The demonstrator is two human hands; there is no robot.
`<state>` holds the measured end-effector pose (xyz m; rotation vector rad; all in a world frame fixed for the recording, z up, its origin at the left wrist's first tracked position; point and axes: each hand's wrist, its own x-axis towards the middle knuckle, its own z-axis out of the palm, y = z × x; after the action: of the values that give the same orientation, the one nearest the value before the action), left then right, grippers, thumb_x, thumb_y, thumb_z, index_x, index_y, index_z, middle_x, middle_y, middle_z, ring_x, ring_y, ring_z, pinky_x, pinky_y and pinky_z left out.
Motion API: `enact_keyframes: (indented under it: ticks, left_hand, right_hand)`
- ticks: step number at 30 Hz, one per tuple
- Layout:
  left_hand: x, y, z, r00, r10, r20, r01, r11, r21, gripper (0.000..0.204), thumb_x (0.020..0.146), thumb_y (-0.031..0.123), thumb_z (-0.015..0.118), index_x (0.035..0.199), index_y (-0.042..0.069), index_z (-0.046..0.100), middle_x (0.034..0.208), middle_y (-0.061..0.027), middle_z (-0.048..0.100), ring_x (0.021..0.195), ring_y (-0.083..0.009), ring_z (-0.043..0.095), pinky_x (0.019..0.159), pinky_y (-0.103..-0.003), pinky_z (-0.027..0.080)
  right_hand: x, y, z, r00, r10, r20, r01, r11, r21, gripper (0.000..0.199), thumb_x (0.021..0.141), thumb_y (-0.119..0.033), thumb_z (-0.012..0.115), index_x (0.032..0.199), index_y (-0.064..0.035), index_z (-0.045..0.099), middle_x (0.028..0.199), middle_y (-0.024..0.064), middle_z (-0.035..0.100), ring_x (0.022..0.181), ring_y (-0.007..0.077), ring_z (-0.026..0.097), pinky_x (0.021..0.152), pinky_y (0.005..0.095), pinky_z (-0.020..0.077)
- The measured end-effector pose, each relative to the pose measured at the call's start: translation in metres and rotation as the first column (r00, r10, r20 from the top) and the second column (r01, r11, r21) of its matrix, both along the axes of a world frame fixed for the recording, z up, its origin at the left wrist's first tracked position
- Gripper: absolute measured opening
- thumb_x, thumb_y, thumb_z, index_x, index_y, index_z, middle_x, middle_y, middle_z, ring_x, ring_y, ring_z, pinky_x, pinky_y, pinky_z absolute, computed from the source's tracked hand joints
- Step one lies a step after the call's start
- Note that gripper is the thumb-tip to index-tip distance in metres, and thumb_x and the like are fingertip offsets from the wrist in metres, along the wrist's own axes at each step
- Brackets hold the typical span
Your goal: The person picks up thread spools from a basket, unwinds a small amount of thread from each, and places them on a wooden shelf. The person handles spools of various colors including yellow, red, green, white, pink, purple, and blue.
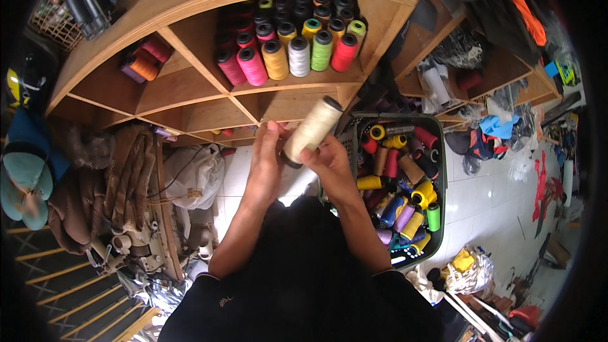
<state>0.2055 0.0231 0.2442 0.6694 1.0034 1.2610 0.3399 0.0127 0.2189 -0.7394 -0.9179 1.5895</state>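
Note:
A cream cone of sewing thread [315, 128] with dark ends is tilted in front of my chest, its top leaning right. My right hand [332, 159] grips it, the thumb pressed on its lower side. Close by the cone's lower left is my left hand [266, 155], fingers stretched upward; whether it touches the cone is hard to see. Ahead, a wooden shelf [190, 92] holds rows of thread cones: a pink cone [252, 66], a white cone [299, 57], a light green cone [322, 50] and a red cone [344, 52] stand in front.
Right of me, a dark green basket [443, 183] holds many jumbled thread cones, yellow, purple and green among them. Orange cones [142, 67] lie in a left compartment. A white plastic bag [196, 180] hangs left of me. Bags and scraps lie on the tiled floor [472, 209].

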Motion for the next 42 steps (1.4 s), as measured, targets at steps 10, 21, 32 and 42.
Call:
enact_keyframes:
  ticks: [10, 21, 32, 42]
  left_hand:
    - [-0.076, -0.005, 0.007, 0.892, -0.246, -0.379, 0.312, 0.942, 0.124, 0.045, 0.085, 0.021, 0.072, 0.122, 0.003, 0.054, 0.111, -0.0071, 0.062, 0.101, -0.0156, 0.058, 0.084, -0.031, 0.047]
    - [-0.142, -0.017, -0.017, 0.819, 0.080, -0.568, 0.034, 0.982, 0.187, 0.045, 0.076, 0.015, 0.078, 0.114, 0.000, 0.060, 0.106, -0.0117, 0.062, 0.100, -0.0212, 0.062, 0.085, -0.035, 0.050]
    - [-0.210, 0.016, -0.027, 0.848, 0.218, -0.483, -0.107, 0.963, 0.246, 0.046, 0.074, 0.006, 0.077, 0.114, -0.004, 0.056, 0.107, -0.0156, 0.059, 0.100, -0.0273, 0.062, 0.083, -0.035, 0.053]
    - [-0.262, 0.122, -0.035, 0.584, 0.457, -0.671, -0.073, 0.853, 0.517, 0.035, 0.077, 0.003, 0.071, 0.109, -0.002, 0.059, 0.101, -0.0193, 0.059, 0.094, -0.0314, 0.061, 0.079, -0.038, 0.051]
  right_hand:
    - [-0.033, 0.012, -0.012, 0.833, 0.022, 0.552, -0.143, 0.974, 0.177, 0.046, 0.076, -0.013, 0.078, 0.115, 0.0003, 0.058, 0.103, 0.0098, 0.062, 0.091, 0.0172, 0.062, 0.081, 0.0301, 0.0475]
    - [-0.119, 0.017, -0.012, 0.749, -0.086, 0.657, -0.185, 0.925, 0.331, 0.070, 0.069, -0.009, 0.079, 0.130, -0.0011, 0.046, 0.118, 0.0173, 0.055, 0.107, 0.0276, 0.057, 0.087, 0.0360, 0.0462]
    - [-0.213, 0.049, -0.026, 0.629, -0.245, 0.738, -0.158, 0.889, 0.430, 0.061, 0.068, 0.002, 0.069, 0.125, 0.0002, 0.047, 0.110, 0.0184, 0.054, 0.108, 0.0345, 0.054, 0.089, 0.0383, 0.0455]
    - [-0.276, 0.119, -0.030, 0.948, -0.065, 0.310, 0.002, 0.980, 0.200, 0.064, 0.080, -0.008, 0.051, 0.142, -0.0055, 0.036, 0.131, 0.0133, 0.041, 0.123, 0.0249, 0.043, 0.100, 0.0365, 0.0398]
